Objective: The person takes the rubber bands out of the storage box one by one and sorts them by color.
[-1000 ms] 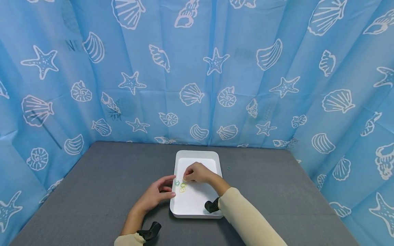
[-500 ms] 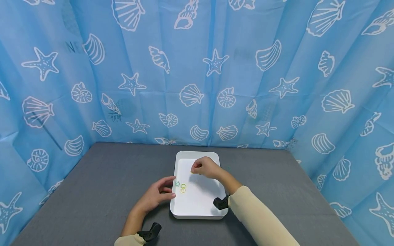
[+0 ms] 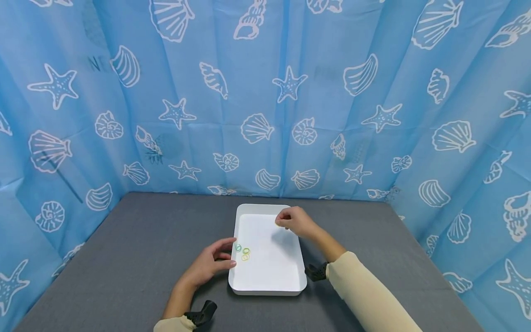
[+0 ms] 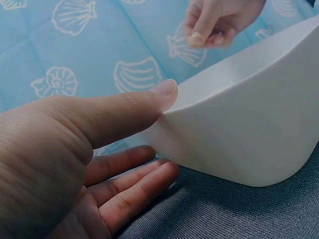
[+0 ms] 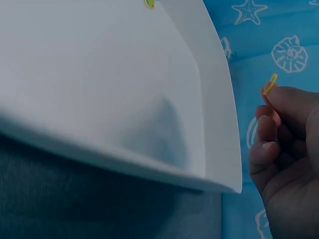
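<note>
A white tray [image 3: 269, 272] holds several small rings [image 3: 246, 251], green, yellow and teal, near its left wall. The left hand [image 3: 210, 263] touches that wall; in the left wrist view its thumb [image 4: 129, 112] rests on the rim, with the other fingers loosely extended beside the outer wall. Above the tray's far right part, the right hand [image 3: 296, 221] pinches a small yellow ring [image 5: 270, 84] between thumb and index finger, the other fingers curled, as the right wrist view shows. The left wrist view also shows the right hand [image 4: 222, 22] above the rim.
The tray stands on a grey cloth-covered table [image 3: 166, 240]. A blue curtain [image 3: 265, 92] with white shells and starfish hangs behind and at both sides. Black wrist mounts are on the left wrist [image 3: 201, 313] and the right wrist [image 3: 316, 272].
From the rings at the tray's left side, the right hand has moved right and away from the wearer, carrying the yellow ring. The left hand has stayed at the tray's wall.
</note>
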Available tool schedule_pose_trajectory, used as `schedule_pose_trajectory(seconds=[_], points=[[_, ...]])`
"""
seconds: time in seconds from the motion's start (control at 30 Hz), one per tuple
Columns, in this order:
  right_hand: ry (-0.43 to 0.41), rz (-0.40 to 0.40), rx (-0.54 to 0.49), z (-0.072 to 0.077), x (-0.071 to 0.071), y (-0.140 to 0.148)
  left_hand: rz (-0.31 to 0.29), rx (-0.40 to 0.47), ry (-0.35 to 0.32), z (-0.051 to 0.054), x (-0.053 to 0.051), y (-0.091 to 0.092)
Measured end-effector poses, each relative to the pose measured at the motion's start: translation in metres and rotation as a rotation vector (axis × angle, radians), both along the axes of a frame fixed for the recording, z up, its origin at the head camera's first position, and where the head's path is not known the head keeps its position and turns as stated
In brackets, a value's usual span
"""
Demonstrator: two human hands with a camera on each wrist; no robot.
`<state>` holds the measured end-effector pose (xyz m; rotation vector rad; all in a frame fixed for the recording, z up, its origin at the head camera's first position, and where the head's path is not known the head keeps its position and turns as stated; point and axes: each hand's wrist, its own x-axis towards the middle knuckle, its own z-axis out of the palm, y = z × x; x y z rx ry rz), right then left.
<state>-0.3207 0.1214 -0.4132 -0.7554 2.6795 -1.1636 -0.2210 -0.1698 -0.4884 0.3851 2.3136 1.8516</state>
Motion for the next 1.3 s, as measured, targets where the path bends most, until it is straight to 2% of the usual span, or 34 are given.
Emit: schedule_pose_trajectory(seconds=[0.2,0.43,0.6,0.83,1.13,1.3], points=[[0.065,-0.111,-0.038,-0.003,0.002,0.018,-0.023,0.027,0.006,0.002,0.002,-0.001],[0.121,-0.21,-0.055,-0.015,0.007,0.039,-0.011,0.013,0.001,0.002,0.003,0.0],[0.132,-0.227,-0.065,-0.024,0.01,0.054,-0.012,0.02,-0.001,0.001,0.002,0.0],[0.16,-0.271,-0.013,-0.034,0.011,0.071,-0.014,0.021,0.009,0.0,0.001,0.0],[0.204,-0.338,0.034,-0.047,0.014,0.083,0.005,-0.001,-0.007,-0.001,0.0,0.0],[0.198,-0.37,0.063,-0.053,0.013,0.086,0.006,-0.003,-0.012,-0.001,0.0,0.0]])
